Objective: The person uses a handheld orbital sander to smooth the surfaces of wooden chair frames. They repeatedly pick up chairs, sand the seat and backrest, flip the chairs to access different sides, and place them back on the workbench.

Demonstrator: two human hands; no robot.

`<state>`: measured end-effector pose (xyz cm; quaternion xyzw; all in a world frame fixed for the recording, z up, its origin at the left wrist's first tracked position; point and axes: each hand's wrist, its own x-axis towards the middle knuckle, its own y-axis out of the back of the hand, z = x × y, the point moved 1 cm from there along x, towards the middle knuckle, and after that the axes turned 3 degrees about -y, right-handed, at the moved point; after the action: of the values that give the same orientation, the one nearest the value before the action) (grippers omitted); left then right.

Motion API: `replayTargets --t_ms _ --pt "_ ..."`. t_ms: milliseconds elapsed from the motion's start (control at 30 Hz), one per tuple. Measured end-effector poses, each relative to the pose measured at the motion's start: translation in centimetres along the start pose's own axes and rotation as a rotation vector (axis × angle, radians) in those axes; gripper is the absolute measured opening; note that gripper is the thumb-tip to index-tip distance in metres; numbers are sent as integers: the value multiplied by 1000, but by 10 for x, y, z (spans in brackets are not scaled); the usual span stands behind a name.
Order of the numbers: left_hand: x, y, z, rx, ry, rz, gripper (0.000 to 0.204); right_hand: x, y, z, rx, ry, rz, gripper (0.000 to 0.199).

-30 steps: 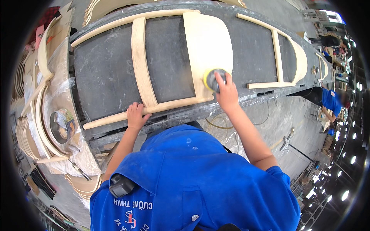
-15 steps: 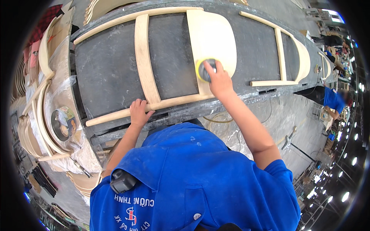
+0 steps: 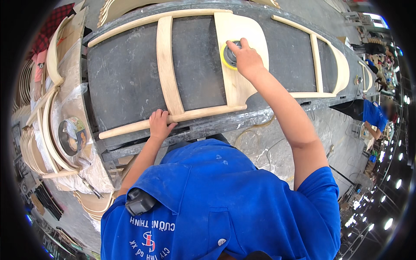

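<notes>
right hand [image 3: 246, 58] wrapped over a round sander [image 3: 229, 55] with a yellow pad, pressed flat on the wide splat [image 3: 237, 30] of a pale wooden chair frame [image 3: 169, 65]. the frame lies flat on a dark padded bench [image 3: 130, 82]. left hand [image 3: 159, 124] lies palm down, fingers curled over the near rail of that frame, pinning it at the bench edge. judging by the sander's place, work looks mid-way on the splat; the narrow slat and rails show no clear sign either way, so how much is left cannot be read. a second frame [image 3: 329, 69] lies further right on the bench. left of the bench, an open round tin [image 3: 71, 135] sits on plastic sheet among stacked curved wood parts [image 3: 30, 143]; its inside looks dark, contents cannot be told.
</notes>
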<state>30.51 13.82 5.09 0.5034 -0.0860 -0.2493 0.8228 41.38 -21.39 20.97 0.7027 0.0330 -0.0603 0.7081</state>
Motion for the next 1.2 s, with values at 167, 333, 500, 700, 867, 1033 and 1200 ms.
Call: replayTargets --t_ms 167,333,500,700,867,1033,1200 --pt "1 -1 4 -13 2 15 47 -34 0 13 -104 82 -147 68" --pt "3 -4 6 -14 13 13 47 -79 -19 31 -273 341 -118 68" --pt "5 -3 10 -15 15 2 47 -110 -47 48 -251 503 -36 67" --pt "6 -8 11 2 9 -1 50 -152 -72 50 -209 493 39 60" --pt "1 -19 9 -14 -25 32 53 -129 -63 57 -48 287 76 62" --pt "7 -25 10 -6 -50 5 50 -69 -44 56 49 -20 155 52" --pt "7 -24 15 -9 -39 21 49 -95 -62 34 68 -42 261 57"
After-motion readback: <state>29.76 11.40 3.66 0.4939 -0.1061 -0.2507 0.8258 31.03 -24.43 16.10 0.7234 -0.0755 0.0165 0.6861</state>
